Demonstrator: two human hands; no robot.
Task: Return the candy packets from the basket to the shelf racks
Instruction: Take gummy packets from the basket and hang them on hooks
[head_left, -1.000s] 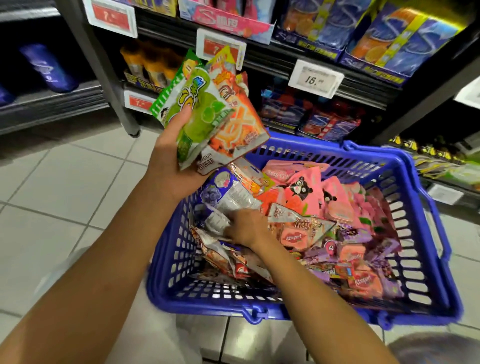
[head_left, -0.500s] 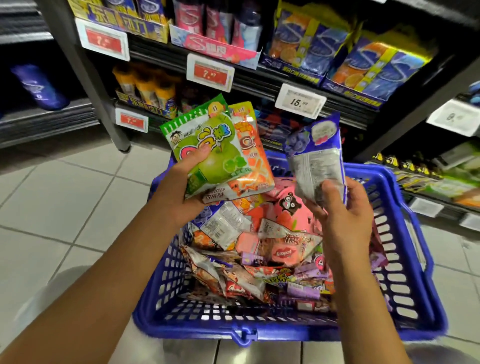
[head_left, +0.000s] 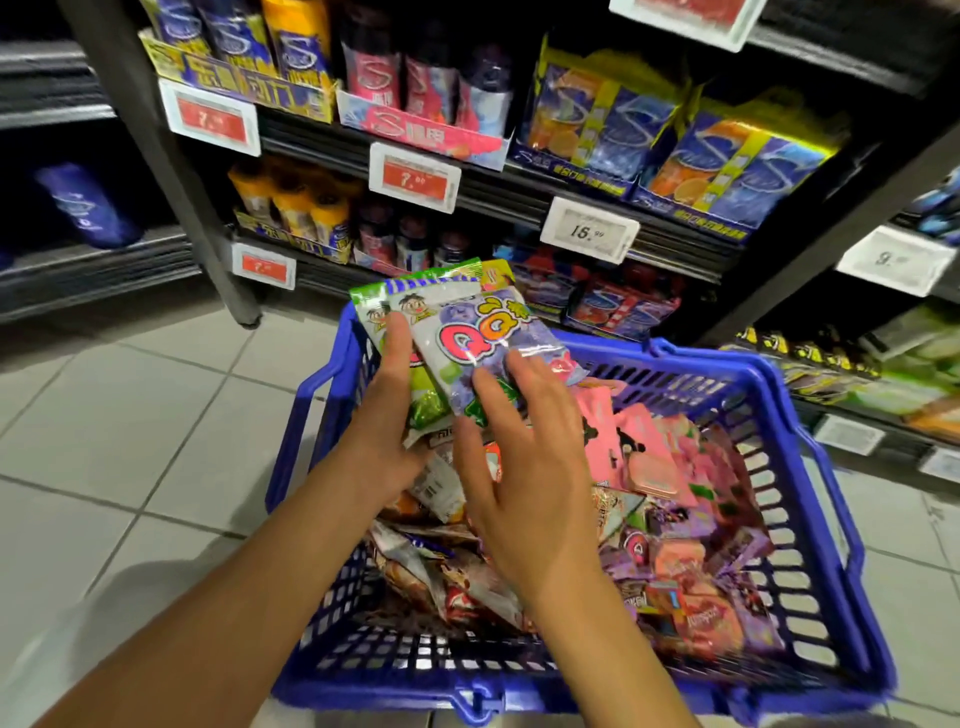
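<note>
Left hand (head_left: 387, 431) grip fanning candy packets (head_left: 415, 332), purple packet (head_left: 483, 343) on top, right hand (head_left: 524, 467) fingers straight touching it, above blue basket (head_left: 810, 613)

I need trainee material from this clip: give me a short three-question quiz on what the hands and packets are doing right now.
1. True or false: the purple packet lies on top of the green packet in the stack.
2. Which hand grips the stack of packets from below, thumb on top?
A. left hand
B. right hand
C. neither
3. Fill in: the blue basket still holds many packets and stands on the ____ floor.

Key:
1. True.
2. A. The right hand only lays straight fingers on the purple packet.
3. Tiled.
</note>
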